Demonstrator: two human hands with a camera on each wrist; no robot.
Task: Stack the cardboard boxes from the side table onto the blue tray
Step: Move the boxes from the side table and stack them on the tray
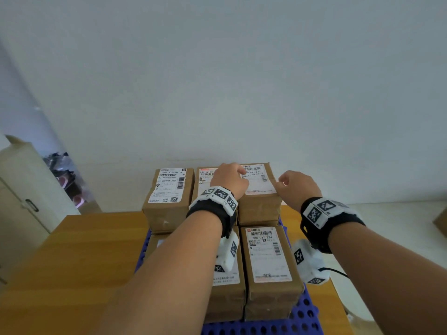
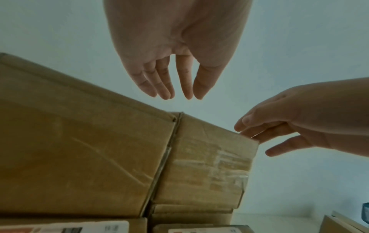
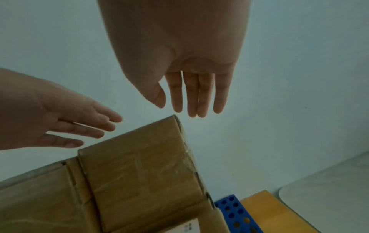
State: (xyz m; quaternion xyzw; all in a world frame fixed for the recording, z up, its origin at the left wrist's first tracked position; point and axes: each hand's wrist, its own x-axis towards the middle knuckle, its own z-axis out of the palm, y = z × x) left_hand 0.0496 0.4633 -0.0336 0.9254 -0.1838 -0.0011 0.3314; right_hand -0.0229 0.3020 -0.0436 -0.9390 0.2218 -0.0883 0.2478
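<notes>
Several brown cardboard boxes with shipping labels are stacked on the blue perforated tray (image 1: 304, 317). Both hands hover over the back right top box (image 1: 260, 204). My left hand (image 1: 232, 176) is above its left part, fingers straight and holding nothing (image 2: 175, 94). At the box's right edge is my right hand (image 1: 290, 184), also empty, its fingers relaxed (image 3: 191, 110). In the left wrist view the right hand's fingers (image 2: 251, 134) touch the box's (image 2: 207, 157) upper right corner. A middle box (image 2: 79, 149) stands tight against it.
The tray lies on a wooden table (image 1: 72, 250) against a pale wall. A beige cabinet (image 1: 21, 189) stands at the left. A white side table (image 1: 399, 213) is at the right, with one more cardboard box (image 1: 441, 221) at the frame's edge.
</notes>
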